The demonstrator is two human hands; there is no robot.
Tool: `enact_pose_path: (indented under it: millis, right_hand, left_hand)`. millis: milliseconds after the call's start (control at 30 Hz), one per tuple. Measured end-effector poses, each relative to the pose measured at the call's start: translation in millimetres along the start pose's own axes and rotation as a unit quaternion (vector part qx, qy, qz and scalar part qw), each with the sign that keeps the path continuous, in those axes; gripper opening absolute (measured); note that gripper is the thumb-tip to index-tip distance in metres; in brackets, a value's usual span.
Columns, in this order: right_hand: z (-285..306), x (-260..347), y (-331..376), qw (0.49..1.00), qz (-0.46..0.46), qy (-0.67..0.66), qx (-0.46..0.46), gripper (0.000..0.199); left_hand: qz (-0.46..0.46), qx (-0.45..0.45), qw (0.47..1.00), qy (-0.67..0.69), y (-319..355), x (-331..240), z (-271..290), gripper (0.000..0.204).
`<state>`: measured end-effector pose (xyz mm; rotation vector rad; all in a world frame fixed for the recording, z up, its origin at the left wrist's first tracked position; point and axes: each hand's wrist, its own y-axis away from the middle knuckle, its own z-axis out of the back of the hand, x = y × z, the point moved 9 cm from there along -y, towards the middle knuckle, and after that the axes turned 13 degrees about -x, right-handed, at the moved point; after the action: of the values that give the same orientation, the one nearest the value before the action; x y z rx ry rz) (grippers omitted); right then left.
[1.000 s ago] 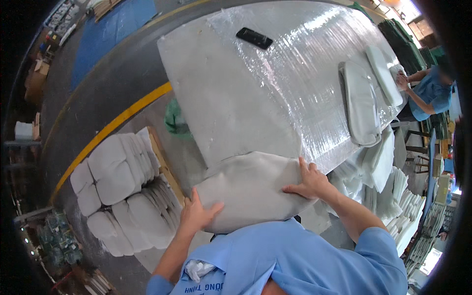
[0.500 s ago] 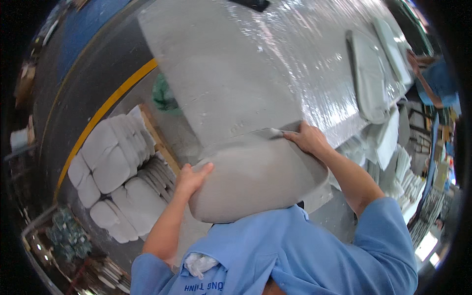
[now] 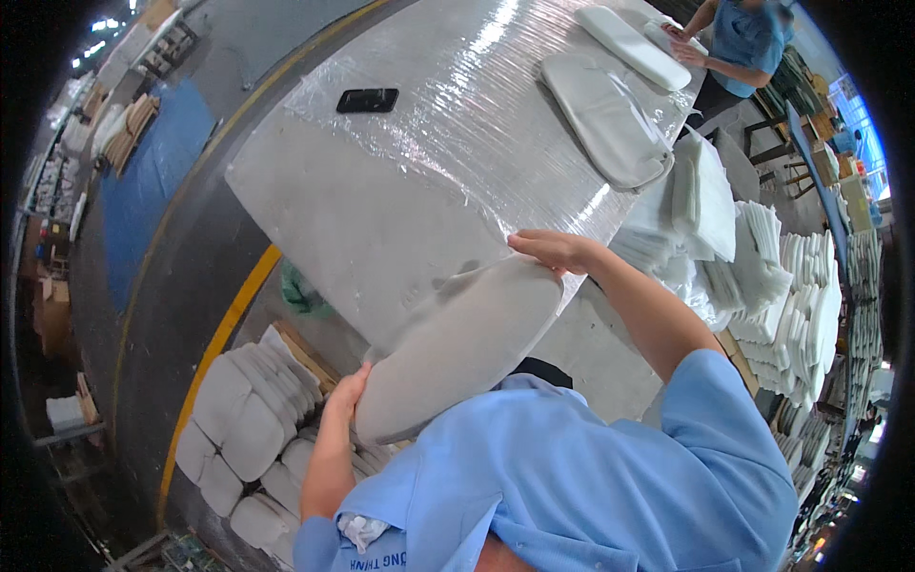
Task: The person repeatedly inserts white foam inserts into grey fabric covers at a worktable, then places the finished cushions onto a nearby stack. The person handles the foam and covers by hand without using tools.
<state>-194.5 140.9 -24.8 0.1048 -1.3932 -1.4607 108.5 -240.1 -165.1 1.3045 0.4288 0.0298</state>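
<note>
The left grip [image 3: 347, 389] is clasping the grey cushion [image 3: 457, 345] at its eight o'clock end, the right grip [image 3: 560, 253] is holding it at two; it's tilting by the desk's [image 3: 334, 210] six o'clock edge.

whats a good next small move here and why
Perhaps ease the grey cushion forward onto the table: the left hand and right hand are at its opposite ends, and its near side reaches past the table's edge toward the blue shirt.
</note>
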Motion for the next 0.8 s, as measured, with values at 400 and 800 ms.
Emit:
enact_pose_path:
  millis: [400, 800]
  right_hand:
    - [2, -8, 46, 0.948, 0.151, -0.125, -0.249, 0.045]
    - [-88, 97, 114, 0.754, 0.488, 0.311, -0.311, 0.039]
  left_hand:
    - [-0.138, -0.097, 0.943, 0.286, 110, -12, 13, 0.072]
    - [-0.26, -0.207, 0.892, 0.307, 117, -34, 32, 0.055]
